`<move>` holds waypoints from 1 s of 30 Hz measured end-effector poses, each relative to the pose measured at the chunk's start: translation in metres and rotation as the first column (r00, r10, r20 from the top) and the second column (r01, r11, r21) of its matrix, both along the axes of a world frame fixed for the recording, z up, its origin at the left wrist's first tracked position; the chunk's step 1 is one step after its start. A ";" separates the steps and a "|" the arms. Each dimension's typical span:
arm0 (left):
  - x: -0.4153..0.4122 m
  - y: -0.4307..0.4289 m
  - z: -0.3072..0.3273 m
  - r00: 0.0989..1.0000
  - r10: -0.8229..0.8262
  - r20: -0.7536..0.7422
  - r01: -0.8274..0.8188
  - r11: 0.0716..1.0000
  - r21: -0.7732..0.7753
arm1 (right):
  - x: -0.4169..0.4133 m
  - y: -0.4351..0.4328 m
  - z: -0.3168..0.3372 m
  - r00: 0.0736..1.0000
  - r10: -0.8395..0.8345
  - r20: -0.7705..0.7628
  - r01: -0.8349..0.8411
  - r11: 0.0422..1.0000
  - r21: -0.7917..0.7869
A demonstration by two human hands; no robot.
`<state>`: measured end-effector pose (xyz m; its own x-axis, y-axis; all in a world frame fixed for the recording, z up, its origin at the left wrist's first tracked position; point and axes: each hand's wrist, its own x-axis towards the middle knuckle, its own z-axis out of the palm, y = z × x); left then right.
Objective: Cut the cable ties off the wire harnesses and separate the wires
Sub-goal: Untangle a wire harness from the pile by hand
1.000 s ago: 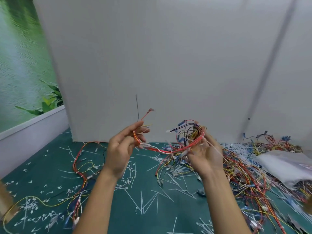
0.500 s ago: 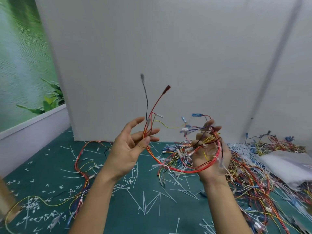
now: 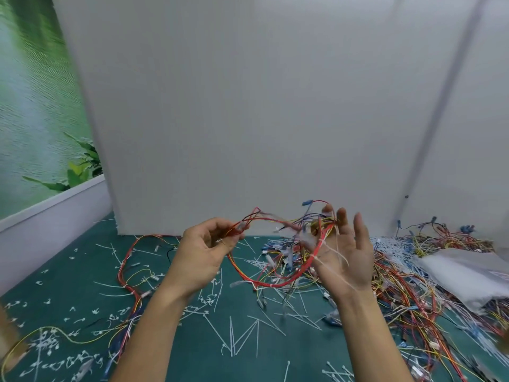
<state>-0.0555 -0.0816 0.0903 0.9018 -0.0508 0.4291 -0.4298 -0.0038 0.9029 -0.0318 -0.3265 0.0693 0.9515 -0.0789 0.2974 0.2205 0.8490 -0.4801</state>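
Over green mat, left hand pinches harness on right hand.

No text I can read from here, white panel plain, pale plastic bag showing no legible print, any marks on the wire harness and its connectors too blurred for me to tell

The left hand has curled from splayed fingers into a pinch on the wire harness. Its upright wire ends have dropped. The right hand has opened flat.
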 end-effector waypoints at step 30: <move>0.000 -0.011 0.003 0.937 -0.308 -0.166 0.166 0.809 -0.563 | -0.022 0.039 0.006 0.999 -0.001 0.039 0.036 0.445 -0.895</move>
